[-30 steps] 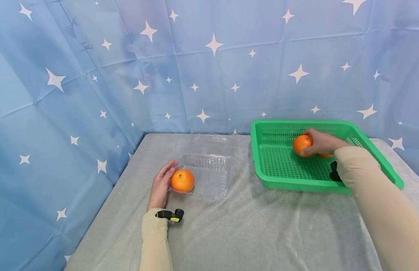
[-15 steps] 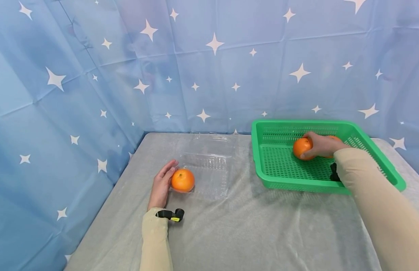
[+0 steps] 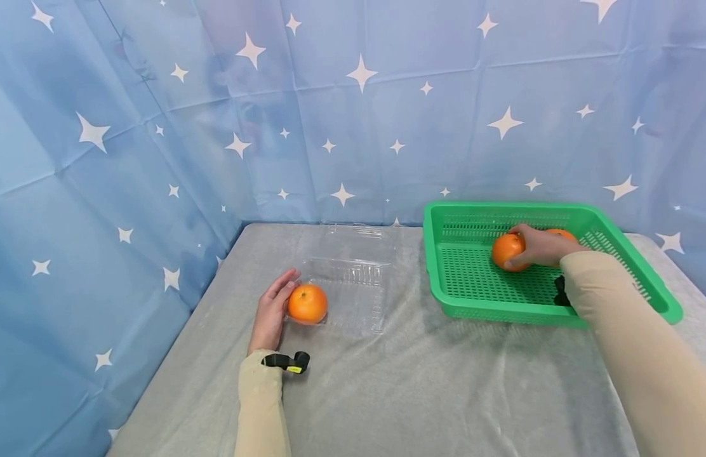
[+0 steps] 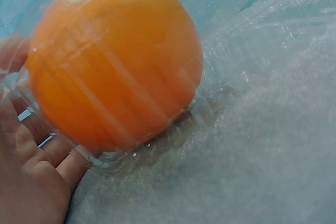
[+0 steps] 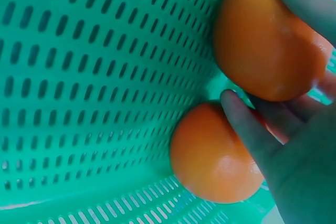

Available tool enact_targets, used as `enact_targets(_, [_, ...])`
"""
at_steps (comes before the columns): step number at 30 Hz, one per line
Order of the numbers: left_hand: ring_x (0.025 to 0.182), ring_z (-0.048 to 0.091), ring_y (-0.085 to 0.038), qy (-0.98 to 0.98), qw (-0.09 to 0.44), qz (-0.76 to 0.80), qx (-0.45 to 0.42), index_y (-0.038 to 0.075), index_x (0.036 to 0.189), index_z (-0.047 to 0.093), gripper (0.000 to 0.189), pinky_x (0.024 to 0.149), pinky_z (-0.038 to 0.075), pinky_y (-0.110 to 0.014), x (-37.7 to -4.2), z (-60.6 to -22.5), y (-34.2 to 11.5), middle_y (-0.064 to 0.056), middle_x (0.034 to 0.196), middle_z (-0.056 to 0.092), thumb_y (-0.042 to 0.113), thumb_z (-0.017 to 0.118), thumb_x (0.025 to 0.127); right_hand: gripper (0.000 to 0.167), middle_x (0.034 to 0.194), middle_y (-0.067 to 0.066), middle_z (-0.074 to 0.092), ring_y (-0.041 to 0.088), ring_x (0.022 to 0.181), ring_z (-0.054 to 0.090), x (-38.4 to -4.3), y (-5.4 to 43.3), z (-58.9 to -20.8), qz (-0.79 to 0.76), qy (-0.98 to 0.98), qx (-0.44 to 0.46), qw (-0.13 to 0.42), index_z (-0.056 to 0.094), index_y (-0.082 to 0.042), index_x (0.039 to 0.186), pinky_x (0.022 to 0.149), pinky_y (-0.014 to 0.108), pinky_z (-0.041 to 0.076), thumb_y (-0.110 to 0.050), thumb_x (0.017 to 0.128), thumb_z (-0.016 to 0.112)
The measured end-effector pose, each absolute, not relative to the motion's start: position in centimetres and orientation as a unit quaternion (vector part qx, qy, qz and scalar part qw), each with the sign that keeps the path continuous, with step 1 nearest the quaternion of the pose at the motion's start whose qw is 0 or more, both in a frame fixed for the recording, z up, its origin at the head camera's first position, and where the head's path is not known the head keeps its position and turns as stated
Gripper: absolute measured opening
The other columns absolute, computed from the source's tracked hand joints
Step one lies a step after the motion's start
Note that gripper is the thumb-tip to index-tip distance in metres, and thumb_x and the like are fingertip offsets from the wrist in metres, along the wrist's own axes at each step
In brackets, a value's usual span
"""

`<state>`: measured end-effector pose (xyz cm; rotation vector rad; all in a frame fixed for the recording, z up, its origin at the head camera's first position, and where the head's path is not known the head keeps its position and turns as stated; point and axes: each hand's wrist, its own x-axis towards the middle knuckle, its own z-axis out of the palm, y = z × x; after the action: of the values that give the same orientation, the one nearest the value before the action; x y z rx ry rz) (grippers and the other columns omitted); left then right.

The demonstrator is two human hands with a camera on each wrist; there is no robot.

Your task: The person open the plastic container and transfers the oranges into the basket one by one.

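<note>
A clear plastic clamshell box [image 3: 355, 298] lies with its lid folded back on the table. One orange [image 3: 308, 304] sits in its near left corner. My left hand [image 3: 269, 315] holds the box by its left wall; in the left wrist view that wall runs between the hand and the orange [image 4: 118, 64]. Inside the green basket [image 3: 507, 312] my right hand [image 3: 538, 246] grips an orange [image 3: 506, 252], thumb on the near side. A second orange [image 3: 561, 235] is partly hidden behind that hand; in the right wrist view one finger touches this lower orange [image 5: 212, 156].
Grey cloth [image 3: 421, 393] covers the table. The basket has raised slotted walls and stands at the back right, apart from the box. Behind the table hangs a blue curtain [image 3: 307, 127] with white stars.
Within the basket, my right hand has shifted slightly with its orange, and the second orange shows more behind it. The left hand and the box have stayed in place.
</note>
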<state>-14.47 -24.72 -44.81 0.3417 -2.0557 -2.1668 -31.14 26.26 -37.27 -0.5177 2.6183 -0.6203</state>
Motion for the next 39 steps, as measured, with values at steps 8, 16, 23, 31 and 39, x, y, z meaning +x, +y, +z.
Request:
enact_targets(8, [0.117,0.043,-0.011,-0.681,0.062,-0.72,0.114,0.024,0.127,0.049,0.04,0.1,0.031,-0.038,-14.4,-44.8,-24.6,0.007,0.126,0.049,0.036,0.052,0.089,0.089,0.119,0.032,0.036,0.043,0.097,0.046,-30.9,26.4,-37.1,-0.207,0.938,-0.183,0.211,0.02,0.006,0.133,0.065,0.044,0.044,-0.042,0.076,0.067])
enact_targets(16, [0.117,0.043,-0.011,-0.685,0.065,-0.717,0.113,0.025,0.127,0.049,0.039,0.1,0.031,-0.039,-14.5,-44.8,-24.6,0.007,0.127,0.048,0.036,0.051,0.089,0.094,0.123,0.034,0.03,0.046,0.102,0.043,-31.2,26.5,-37.0,-0.215,0.93,-0.19,0.23,0.014,0.01,0.135,0.068,0.046,0.045,-0.041,0.076,0.067])
enact_targets(23, [0.118,0.043,-0.012,-0.681,0.062,-0.72,0.117,0.024,0.128,0.048,0.042,0.101,0.03,-0.039,-14.5,-44.9,-24.7,0.007,0.127,0.049,0.038,0.052,0.088,0.092,0.123,0.034,0.032,0.044,0.102,0.044,-31.1,26.5,-36.8,-0.201,0.93,-0.201,0.234,0.017,0.009,0.134,0.068,0.046,0.045,-0.042,0.076,0.066])
enact_targets(31, [0.116,0.044,-0.011,-0.682,0.063,-0.719,0.119,0.023,0.128,0.048,0.041,0.1,0.031,-0.039,-14.3,-44.9,-24.6,0.007,0.126,0.049,0.036,0.051,0.089,0.086,0.125,0.034,0.03,0.046,0.104,0.041,-31.0,26.6,-36.5,-0.209,0.924,-0.208,0.244,0.02,0.009,0.134,0.071,0.047,0.044,-0.039,0.079,0.065])
enact_targets(39, [0.117,0.043,-0.01,-0.687,0.064,-0.714,0.121,0.024,0.129,0.048,0.042,0.101,0.03,-0.039,-14.2,-44.9,-24.6,0.008,0.126,0.049,0.037,0.051,0.089,0.09,0.123,0.036,0.033,0.047,0.105,0.041,-31.0,26.8,-36.2,-0.201,0.929,-0.202,0.238,0.019,0.009,0.134,0.073,0.049,0.043,-0.044,0.077,0.065])
